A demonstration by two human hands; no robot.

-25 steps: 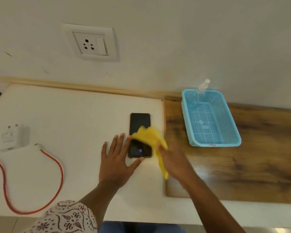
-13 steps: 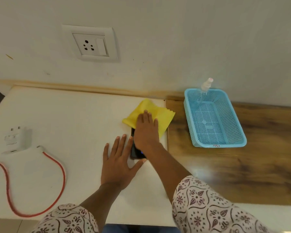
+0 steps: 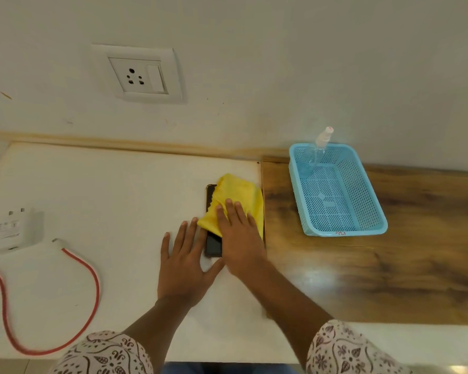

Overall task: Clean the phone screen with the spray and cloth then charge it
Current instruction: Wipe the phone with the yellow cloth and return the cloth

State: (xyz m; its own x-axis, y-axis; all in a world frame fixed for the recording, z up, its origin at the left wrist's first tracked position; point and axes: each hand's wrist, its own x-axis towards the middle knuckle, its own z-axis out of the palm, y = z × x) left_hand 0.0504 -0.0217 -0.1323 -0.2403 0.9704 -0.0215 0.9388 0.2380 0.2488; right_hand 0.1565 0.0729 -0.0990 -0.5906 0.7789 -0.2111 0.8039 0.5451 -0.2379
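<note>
The right hand [image 3: 241,236] lies flat, fingers stretched, pressing the yellow cloth [image 3: 237,199] onto the phone [image 3: 213,245]; half a second ago the cloth was spread wider and further up toward the wall, and now it is bunched and drawn back, leaving the phone's near end and left edge bare. The left hand [image 3: 183,261] stays open and flat on the white table [image 3: 92,190] with fingers spread, its thumb at the phone's near corner, gripping nothing. The spray bottle [image 3: 319,147] leans in the blue basket's [image 3: 370,211] far corner, while the charger [image 3: 15,229] and red cable [image 3: 92,290] remain unmoved on the left.
</note>
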